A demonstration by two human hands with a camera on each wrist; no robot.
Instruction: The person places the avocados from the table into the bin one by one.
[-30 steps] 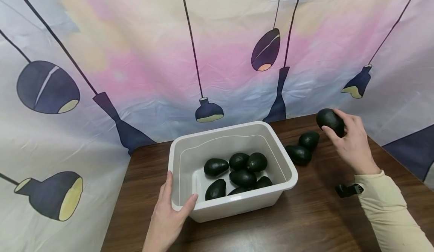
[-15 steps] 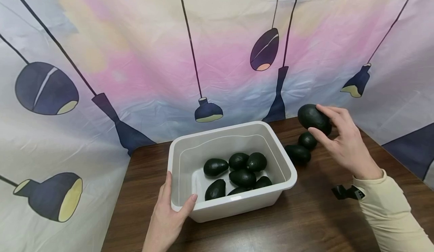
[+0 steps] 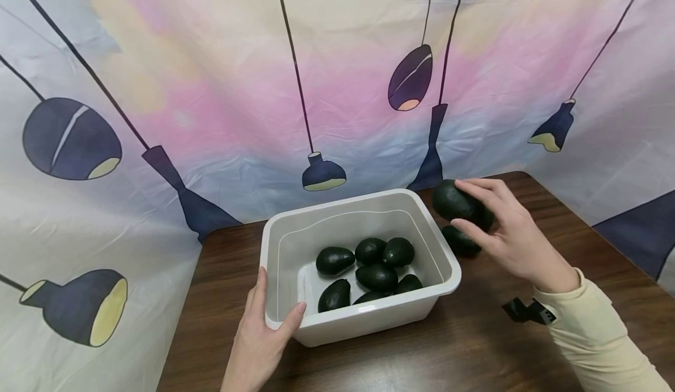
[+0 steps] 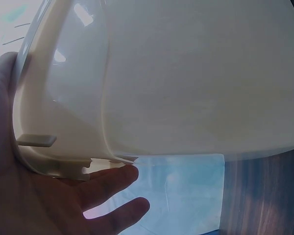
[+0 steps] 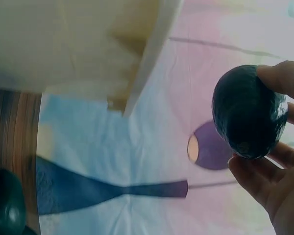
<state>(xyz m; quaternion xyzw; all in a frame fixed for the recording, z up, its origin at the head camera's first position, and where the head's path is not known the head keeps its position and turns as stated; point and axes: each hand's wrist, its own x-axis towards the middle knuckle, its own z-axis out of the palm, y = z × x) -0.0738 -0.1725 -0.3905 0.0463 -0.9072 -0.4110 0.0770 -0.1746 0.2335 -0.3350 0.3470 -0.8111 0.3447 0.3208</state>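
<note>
A white plastic bin stands on the dark wooden table with several dark green avocados inside. My left hand grips the bin's near left corner, thumb over the rim; the left wrist view shows the bin wall against my palm. My right hand holds one avocado in the air just right of the bin's far right corner, also clear in the right wrist view as the held avocado. Another avocado lies on the table below it.
A printed fabric backdrop with lamp shapes hangs right behind the table. A small black clip lies on the table near my right sleeve. The table's left edge drops off beside my left hand.
My right hand has carried the avocado leftward from the far right of the table to the bin's right edge. The left hand has stayed on the bin.
</note>
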